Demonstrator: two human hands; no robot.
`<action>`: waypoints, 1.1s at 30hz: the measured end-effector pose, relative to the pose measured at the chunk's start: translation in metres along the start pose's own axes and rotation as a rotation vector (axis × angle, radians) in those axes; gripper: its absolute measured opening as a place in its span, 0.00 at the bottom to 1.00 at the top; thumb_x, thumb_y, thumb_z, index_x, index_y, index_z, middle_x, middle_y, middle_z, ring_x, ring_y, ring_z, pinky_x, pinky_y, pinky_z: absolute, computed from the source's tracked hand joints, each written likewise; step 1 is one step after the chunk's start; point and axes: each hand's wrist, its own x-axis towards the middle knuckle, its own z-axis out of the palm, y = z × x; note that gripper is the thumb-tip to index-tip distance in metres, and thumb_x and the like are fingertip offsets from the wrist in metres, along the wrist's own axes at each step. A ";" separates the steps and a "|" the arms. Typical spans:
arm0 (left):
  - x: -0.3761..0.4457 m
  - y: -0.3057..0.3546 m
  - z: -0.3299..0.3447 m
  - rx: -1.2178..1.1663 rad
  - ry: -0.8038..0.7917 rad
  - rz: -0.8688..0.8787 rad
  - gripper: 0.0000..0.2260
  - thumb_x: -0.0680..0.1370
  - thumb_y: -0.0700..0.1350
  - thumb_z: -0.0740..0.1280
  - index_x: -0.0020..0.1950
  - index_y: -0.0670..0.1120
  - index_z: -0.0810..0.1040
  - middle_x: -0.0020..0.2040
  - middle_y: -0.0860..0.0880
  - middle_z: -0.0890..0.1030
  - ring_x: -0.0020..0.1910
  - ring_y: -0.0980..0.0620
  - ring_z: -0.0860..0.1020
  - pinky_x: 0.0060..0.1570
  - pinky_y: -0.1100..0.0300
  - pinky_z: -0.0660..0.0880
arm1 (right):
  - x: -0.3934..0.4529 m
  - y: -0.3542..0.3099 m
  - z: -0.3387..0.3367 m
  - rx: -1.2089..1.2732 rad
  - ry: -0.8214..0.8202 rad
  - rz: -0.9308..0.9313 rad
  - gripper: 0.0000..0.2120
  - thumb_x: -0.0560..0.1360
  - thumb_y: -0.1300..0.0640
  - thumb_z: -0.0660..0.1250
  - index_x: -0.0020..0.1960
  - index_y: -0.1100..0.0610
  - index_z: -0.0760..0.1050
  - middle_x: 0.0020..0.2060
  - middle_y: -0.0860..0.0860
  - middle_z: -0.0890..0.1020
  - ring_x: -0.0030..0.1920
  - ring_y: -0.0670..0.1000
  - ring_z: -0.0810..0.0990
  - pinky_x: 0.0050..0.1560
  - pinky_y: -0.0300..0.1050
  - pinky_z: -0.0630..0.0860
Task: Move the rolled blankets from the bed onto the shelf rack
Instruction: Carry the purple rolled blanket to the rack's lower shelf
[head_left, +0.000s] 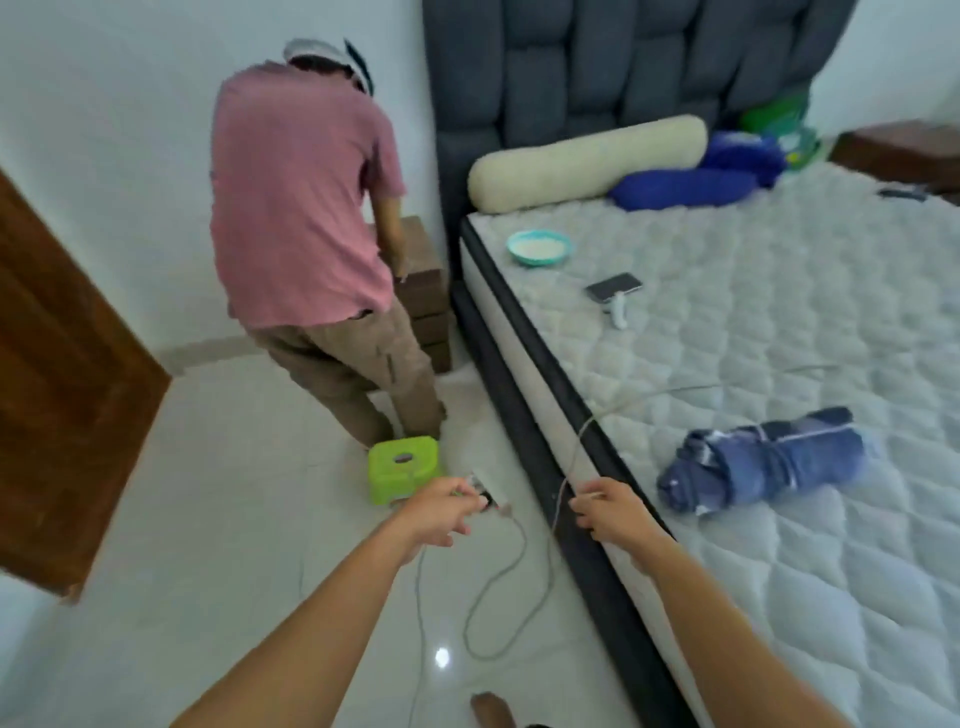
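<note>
Pretty tight down by the floor. Just past the left hand's fingertips (470, 512) there's a power strip (488, 501) and right behind that a green stool (402, 467), with a second person (311, 234) standing beyond it, so straight ahead is blocked. A cable (498, 587) loops on the tiles under both hands. The right hand's fingers (589, 512) hover over the dark bed frame (587, 561), pinching a thin cord (571, 457) that climbs onto the mattress (779, 322). To the right of those fingers, open quilted surface leads to the rolled blue blanket (758, 462).
</note>
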 end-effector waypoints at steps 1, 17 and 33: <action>0.008 0.011 0.024 0.039 -0.064 0.010 0.05 0.78 0.47 0.65 0.42 0.51 0.72 0.44 0.48 0.75 0.38 0.54 0.74 0.36 0.63 0.66 | -0.004 0.012 -0.029 0.056 0.064 0.030 0.05 0.74 0.63 0.66 0.47 0.56 0.73 0.36 0.55 0.77 0.32 0.51 0.74 0.30 0.40 0.67; 0.169 0.140 0.266 -0.117 -0.232 -0.235 0.17 0.78 0.47 0.65 0.65 0.44 0.70 0.67 0.42 0.71 0.65 0.42 0.71 0.56 0.45 0.71 | 0.059 0.139 -0.279 0.382 0.494 0.418 0.18 0.76 0.60 0.67 0.64 0.61 0.70 0.52 0.61 0.78 0.48 0.56 0.78 0.45 0.47 0.74; 0.240 0.152 0.295 -0.217 -0.304 -0.614 0.32 0.73 0.54 0.72 0.72 0.45 0.66 0.74 0.40 0.66 0.70 0.35 0.67 0.60 0.35 0.71 | 0.196 0.118 -0.334 0.549 0.440 0.519 0.38 0.71 0.44 0.72 0.74 0.51 0.59 0.74 0.55 0.65 0.72 0.61 0.65 0.66 0.63 0.69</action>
